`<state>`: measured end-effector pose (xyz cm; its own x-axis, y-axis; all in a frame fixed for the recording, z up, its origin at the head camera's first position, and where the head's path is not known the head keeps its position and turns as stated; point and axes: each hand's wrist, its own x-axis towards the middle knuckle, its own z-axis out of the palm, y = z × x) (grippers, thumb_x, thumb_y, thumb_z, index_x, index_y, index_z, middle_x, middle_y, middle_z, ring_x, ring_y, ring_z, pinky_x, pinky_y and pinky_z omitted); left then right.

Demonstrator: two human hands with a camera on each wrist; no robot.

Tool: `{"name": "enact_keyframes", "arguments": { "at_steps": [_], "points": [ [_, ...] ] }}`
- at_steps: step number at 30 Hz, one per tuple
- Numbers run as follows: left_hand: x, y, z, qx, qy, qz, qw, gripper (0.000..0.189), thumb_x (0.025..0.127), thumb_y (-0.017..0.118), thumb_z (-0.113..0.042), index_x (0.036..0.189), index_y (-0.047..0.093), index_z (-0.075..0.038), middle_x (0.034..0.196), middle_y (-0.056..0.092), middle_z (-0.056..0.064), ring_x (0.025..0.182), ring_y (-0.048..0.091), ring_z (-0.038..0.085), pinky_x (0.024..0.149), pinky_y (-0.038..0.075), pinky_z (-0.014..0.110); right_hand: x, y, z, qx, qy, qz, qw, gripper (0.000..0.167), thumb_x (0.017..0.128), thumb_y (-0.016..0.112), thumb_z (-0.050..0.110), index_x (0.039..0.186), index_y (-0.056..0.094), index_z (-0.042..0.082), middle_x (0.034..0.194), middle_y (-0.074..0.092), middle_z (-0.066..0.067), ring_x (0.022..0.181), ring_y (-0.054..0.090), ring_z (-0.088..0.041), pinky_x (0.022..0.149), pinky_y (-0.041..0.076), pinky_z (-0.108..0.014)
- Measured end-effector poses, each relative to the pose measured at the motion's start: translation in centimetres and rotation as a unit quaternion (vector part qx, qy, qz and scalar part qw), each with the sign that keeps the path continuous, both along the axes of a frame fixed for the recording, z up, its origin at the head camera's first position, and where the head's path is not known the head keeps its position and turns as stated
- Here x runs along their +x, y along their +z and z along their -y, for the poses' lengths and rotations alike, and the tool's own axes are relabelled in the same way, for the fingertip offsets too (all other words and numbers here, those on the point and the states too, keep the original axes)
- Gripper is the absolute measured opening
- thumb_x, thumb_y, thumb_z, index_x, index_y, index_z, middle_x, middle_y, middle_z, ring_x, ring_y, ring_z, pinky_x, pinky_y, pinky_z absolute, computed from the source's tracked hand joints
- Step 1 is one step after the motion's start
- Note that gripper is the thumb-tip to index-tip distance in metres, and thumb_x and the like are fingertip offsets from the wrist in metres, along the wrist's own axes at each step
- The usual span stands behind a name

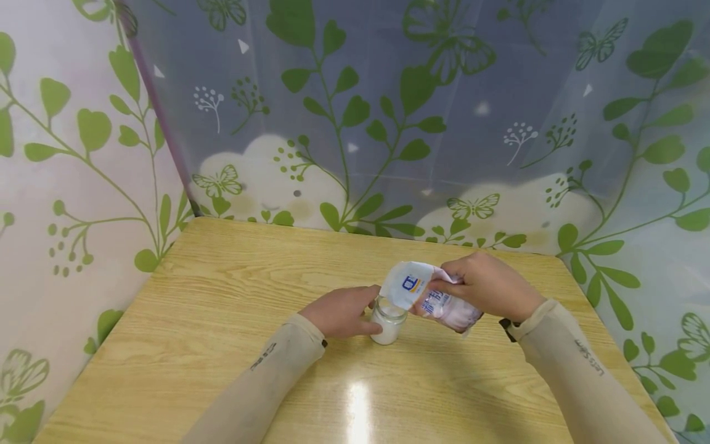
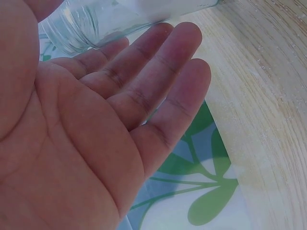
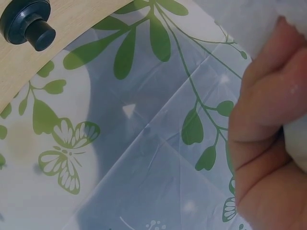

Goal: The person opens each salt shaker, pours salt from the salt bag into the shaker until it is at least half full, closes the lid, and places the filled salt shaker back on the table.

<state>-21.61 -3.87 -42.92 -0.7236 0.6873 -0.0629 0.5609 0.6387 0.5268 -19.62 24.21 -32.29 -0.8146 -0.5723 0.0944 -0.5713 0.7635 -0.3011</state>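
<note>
My left hand (image 1: 344, 311) holds a small clear glass jar (image 1: 388, 320) at its side, thumb in front and fingers behind. The jar stands on the table with white powder inside. In the left wrist view the fingers (image 2: 168, 86) reach along the glass jar (image 2: 129, 21), fingertips right at it. With my right hand (image 1: 493, 287) I grip a white and pink plastic packet (image 1: 432, 293) with blue print, tilted so its mouth lies over the jar's rim. In the right wrist view curled fingers (image 3: 273, 124) pinch the whitish packet (image 3: 235, 21).
The wood-grain table (image 1: 249, 265) bears fine white grains near the jar. A leaf-and-butterfly printed curtain (image 1: 366, 123) stands along its back and sides. At a corner of the right wrist view is a round black piece with a knob (image 3: 29, 26).
</note>
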Motion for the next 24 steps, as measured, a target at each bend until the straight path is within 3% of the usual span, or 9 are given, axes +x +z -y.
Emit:
{"name": "enact_keyframes", "arguments": {
  "at_steps": [24],
  "points": [
    [0.08,0.13,-0.03,0.001,0.001,0.004,1.0000,0.049,0.094,0.077,-0.040,0.135,0.056,-0.022,0.121,0.069,-0.004,0.105,0.068,0.016,0.092,0.055,0.034,-0.07,-0.08,-0.13,-0.002,0.001,-0.002,1.0000,0.022,0.098,0.072,0.036,0.078,0.067,0.028,0.063,0.057,0.018,0.050,0.040,-0.001,0.049,0.035,-0.022]
  ]
}}
